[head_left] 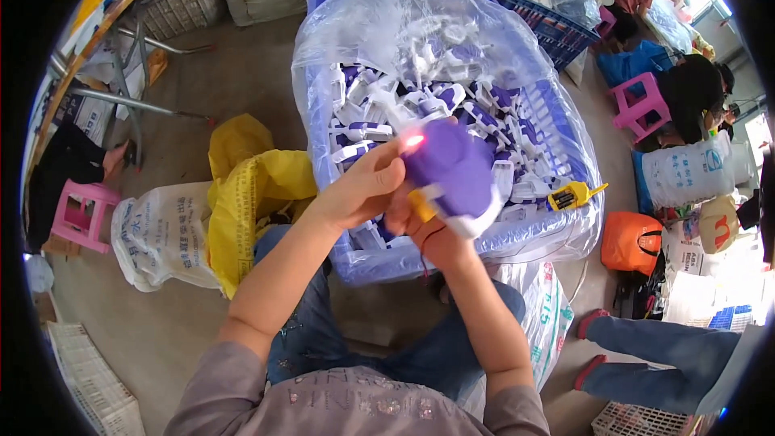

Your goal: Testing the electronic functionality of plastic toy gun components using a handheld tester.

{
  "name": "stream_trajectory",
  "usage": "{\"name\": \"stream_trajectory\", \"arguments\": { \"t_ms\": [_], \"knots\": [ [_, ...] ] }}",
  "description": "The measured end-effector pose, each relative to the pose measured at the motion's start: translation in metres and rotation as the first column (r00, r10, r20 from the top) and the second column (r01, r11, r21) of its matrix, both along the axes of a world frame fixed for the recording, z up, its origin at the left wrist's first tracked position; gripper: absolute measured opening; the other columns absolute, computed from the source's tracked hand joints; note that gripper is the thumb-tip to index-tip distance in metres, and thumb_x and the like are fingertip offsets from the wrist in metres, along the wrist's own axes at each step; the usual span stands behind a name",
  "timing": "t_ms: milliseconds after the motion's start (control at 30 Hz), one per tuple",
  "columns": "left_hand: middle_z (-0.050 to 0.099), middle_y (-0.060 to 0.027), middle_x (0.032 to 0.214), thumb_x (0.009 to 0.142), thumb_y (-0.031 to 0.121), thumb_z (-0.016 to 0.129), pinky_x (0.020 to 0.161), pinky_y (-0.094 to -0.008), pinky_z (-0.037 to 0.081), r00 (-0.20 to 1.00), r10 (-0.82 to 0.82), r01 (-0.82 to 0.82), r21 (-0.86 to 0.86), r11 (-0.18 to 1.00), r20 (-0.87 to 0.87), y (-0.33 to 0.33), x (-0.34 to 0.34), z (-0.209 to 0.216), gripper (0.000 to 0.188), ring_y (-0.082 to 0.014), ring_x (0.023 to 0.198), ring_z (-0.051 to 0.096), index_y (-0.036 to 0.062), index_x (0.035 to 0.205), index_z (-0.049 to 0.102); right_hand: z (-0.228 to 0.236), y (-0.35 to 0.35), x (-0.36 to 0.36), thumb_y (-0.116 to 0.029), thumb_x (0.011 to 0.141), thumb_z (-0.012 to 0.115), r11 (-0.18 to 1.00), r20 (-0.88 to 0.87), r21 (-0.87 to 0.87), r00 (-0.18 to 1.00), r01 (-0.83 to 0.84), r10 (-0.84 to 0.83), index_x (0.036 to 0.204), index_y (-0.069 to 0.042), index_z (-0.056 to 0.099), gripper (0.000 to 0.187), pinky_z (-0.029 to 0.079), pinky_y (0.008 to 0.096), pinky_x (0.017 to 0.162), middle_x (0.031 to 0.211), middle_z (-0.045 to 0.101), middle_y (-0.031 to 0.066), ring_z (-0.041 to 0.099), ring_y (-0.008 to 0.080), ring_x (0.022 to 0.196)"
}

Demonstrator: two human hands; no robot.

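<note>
A purple and white plastic gadget (452, 165) is held up over the basket, blurred by motion, with a red light glowing at its upper left end. My left hand (363, 190) grips that end with its fingers closed. Below the gadget, my right hand (436, 234) is closed round its white lower part. A yellow piece (421, 205) shows between my right fingers; whether it belongs to the gadget, I cannot tell. Several similar purple and white gadgets (484, 117) lie heaped in the blue plastic basket (343, 266), lined with clear film. A yellow pointed device (571, 195) rests on the right side.
Left of the basket stand a yellow bag (234, 226) and a white sack (161, 230). A pink stool (85, 214) is farther left. At the right are an orange bag (631, 242), another pink stool (640, 105), seated people and a standing person's legs (646, 355).
</note>
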State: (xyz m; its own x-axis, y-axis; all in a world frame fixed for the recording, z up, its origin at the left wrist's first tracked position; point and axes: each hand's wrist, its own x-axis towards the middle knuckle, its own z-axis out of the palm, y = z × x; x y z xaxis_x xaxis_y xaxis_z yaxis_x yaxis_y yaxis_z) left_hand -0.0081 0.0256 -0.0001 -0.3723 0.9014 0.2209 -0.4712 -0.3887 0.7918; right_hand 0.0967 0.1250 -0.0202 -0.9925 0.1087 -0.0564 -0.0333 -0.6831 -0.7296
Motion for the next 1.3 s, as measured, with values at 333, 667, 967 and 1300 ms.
{"name": "stream_trajectory", "arguments": {
  "t_ms": [333,667,967,1300],
  "knots": [
    [0.050,-0.0236,0.120,0.085,0.047,0.046,0.096,-0.0376,0.039,0.986,0.080,-0.075,-0.041,0.996,0.145,-0.012,-0.015,0.005,0.071,-0.0300,0.109,0.053,-0.0083,0.128,0.036,0.014,0.032,-0.004,-0.007,0.087,0.049,0.377,-0.304,0.697,0.727,0.610,-0.615,0.107,-0.002,0.049,0.021,0.040,0.0225,0.080,0.103,0.056,0.0066,0.053,0.0136,0.096],
    [0.060,-0.0071,0.109,0.089,0.027,0.049,0.087,-0.0275,0.043,0.984,0.111,-0.093,-0.129,0.987,0.140,-0.015,-0.018,-0.004,0.041,-0.0146,0.099,0.057,0.0001,0.120,0.052,0.017,0.011,-0.003,-0.048,0.086,0.048,0.004,-0.812,0.548,0.533,0.836,-0.239,0.110,-0.006,0.050,0.048,0.015,0.0471,0.103,0.115,0.056,0.0075,0.046,0.0282,0.112],
    [0.059,-0.0073,0.108,0.089,0.032,0.049,0.087,-0.0282,0.043,0.978,0.177,-0.155,-0.179,0.972,0.112,-0.014,-0.012,0.001,0.043,-0.0150,0.099,0.057,0.0013,0.119,0.052,0.025,0.014,0.008,-0.047,0.087,0.047,-0.079,-0.762,0.645,0.632,0.760,-0.141,0.112,-0.006,0.048,0.048,0.014,0.0471,0.103,0.119,0.055,0.0092,0.046,0.0270,0.114],
    [0.027,-0.0310,0.137,0.086,0.045,0.049,0.105,-0.0469,0.025,0.865,-0.049,-0.094,0.256,0.962,0.500,-0.001,-0.016,-0.008,0.071,-0.0400,0.130,0.024,-0.0071,0.131,0.032,0.001,0.019,-0.002,-0.024,0.089,0.047,0.997,0.066,-0.040,0.995,0.071,-0.069,0.122,-0.008,0.044,0.037,0.042,0.0393,0.089,0.116,0.054,0.0079,0.054,0.0221,0.104]
  ]
}}
